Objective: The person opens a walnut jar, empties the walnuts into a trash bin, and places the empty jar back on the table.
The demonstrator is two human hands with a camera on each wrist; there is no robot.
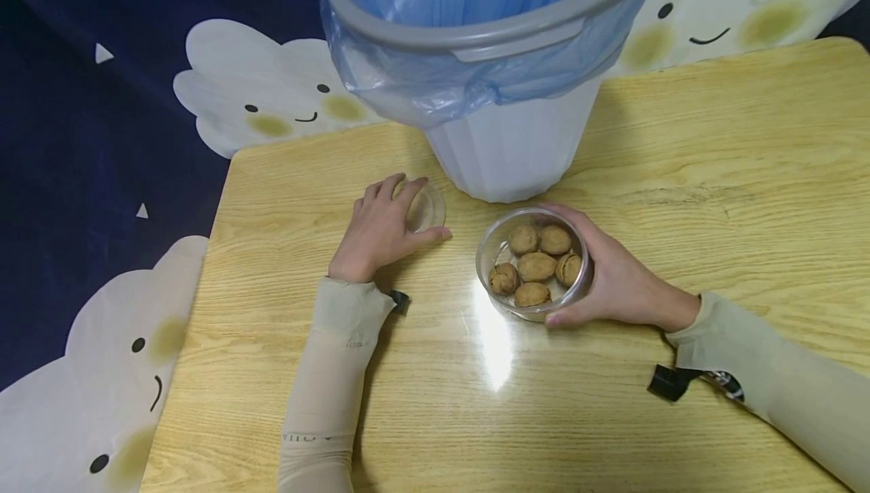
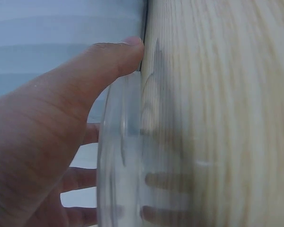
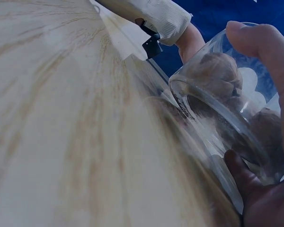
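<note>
In the head view my right hand grips a round clear plastic container from its right side, thumb at the front and fingers at the back. Inside lie several brown walnuts, also seen through the wall in the right wrist view as dark walnuts. Whether the container's base touches the table cannot be told. To the left, my left hand reaches over a clear round lid that lies flat on the table. Its fingers are spread at the lid's edge, and the thumb stretches along the near side.
A tall white bin with a grey rim and blue plastic liner stands behind both hands. The wooden table has its left edge beside a dark blue cloth with white smiling clouds.
</note>
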